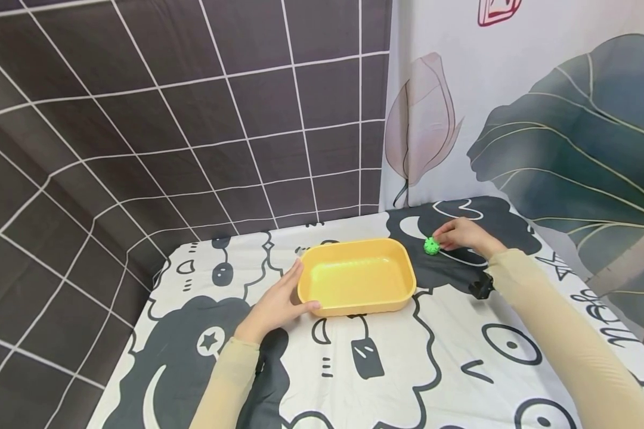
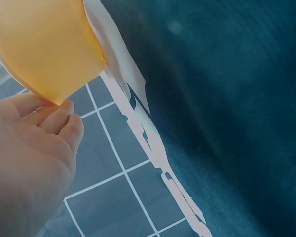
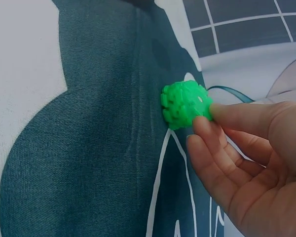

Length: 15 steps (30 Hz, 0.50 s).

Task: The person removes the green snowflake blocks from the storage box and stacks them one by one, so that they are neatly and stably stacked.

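A yellow rectangular tray with rounded corners (image 1: 356, 308) stands on the cloth in the head view, its inside bare. At its left end my left hand (image 1: 273, 307) grips the wall, thumb at the near corner and fingers along the side. The left wrist view has that hand (image 2: 37, 143) with fingertips against the tray's edge (image 2: 49, 44). To the right of the tray, my right hand (image 1: 464, 235) pinches a small bright green knobbly ball (image 1: 432, 245). In the right wrist view, thumb and fingertips of the hand (image 3: 256, 153) hold one side of the ball (image 3: 185, 103).
A black-and-white cartoon-print cloth (image 1: 386, 381) covers the surface. Behind it hangs a dark grid-patterned curtain (image 1: 236, 119), and a floral-print curtain (image 1: 579, 137) stands at the back right. A small black object (image 1: 481, 286) is under the right wrist.
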Tool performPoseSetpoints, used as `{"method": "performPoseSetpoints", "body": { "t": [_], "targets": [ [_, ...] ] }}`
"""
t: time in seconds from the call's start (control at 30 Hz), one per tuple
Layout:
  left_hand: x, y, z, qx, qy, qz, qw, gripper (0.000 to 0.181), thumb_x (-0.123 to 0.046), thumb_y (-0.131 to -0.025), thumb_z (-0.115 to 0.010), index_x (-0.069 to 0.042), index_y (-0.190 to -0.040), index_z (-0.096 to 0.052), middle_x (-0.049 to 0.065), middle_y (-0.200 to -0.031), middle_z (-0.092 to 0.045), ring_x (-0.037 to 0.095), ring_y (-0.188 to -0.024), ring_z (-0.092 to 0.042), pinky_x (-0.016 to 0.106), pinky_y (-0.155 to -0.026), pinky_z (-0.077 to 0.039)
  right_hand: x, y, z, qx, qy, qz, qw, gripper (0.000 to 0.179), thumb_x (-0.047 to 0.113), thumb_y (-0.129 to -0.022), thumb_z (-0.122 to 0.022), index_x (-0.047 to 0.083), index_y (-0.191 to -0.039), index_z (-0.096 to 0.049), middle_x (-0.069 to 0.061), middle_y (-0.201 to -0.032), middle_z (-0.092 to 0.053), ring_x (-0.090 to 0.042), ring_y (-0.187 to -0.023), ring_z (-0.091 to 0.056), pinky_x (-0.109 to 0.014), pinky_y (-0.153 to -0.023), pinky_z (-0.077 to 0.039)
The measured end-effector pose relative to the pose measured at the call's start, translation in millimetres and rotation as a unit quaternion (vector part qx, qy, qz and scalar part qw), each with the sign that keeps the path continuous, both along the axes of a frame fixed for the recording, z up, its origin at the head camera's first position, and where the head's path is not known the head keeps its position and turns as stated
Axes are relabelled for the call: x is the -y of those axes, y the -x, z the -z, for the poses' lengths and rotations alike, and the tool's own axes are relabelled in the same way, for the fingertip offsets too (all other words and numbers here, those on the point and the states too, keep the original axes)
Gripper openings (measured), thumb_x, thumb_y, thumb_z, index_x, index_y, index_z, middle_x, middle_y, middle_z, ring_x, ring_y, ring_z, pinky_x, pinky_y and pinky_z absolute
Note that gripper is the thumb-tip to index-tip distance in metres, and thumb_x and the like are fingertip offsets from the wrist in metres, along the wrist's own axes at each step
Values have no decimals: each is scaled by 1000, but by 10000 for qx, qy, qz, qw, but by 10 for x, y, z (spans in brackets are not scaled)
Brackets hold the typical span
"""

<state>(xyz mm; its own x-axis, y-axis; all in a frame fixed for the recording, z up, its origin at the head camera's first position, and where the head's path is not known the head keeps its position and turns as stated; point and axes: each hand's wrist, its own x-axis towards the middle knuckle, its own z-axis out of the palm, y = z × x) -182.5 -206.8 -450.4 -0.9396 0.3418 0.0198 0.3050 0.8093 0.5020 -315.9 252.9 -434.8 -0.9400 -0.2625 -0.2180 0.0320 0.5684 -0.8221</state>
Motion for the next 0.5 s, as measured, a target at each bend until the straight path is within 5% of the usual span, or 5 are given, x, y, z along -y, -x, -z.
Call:
{"method": "performPoseSetpoints", "body": {
  "t": [0.5],
  "targets": [
    [1, -1, 7, 10, -20, -31, 10000, 112, -77, -79, -66, -14, -161, -20, -5, -167, -13, 21, -152, -22, 46, -120, -25, 23, -9, 37, 36, -91, 98, 9999, 32, 6, -98, -62, -19, -117, -61, -4, -88, -72, -13, -78, -67, -30, -73, -61]
  ]
}}
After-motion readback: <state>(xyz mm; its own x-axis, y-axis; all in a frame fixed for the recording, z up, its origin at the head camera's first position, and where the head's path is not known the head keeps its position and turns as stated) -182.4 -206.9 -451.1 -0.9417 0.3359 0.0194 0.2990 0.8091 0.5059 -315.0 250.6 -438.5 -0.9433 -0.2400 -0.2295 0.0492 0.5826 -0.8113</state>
